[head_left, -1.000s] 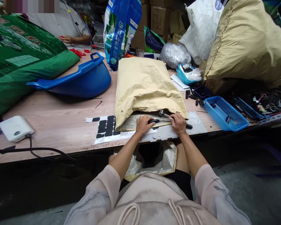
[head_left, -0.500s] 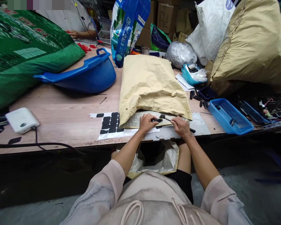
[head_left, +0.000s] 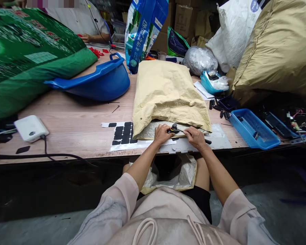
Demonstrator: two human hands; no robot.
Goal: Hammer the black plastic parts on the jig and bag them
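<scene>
My left hand (head_left: 162, 133) pinches a small black part (head_left: 172, 131) at the open mouth of a padded kraft bag (head_left: 170, 88). My right hand (head_left: 196, 136) is closed round a small hammer (head_left: 180, 129) with a dark round head, a metal shaft and a black handle whose end sticks out past the palm. The hammer's head lies over the black part; whether they touch is hard to tell. Beneath the hands is a grey board (head_left: 187, 147), and left of it a white sheet with black rounded stickers (head_left: 122, 134).
A blue basin (head_left: 97, 83) and a green sack (head_left: 40, 58) stand left, near a white box (head_left: 32, 128) with a cable. To the right are a blue basket (head_left: 253, 131) and several loose black parts. An open padded bag (head_left: 178, 180) sits between my legs. A co-worker's hand shows behind.
The hammer's head has moved left, from beside the black part to over it, and my hands are closer together. The whole view has shifted slightly.
</scene>
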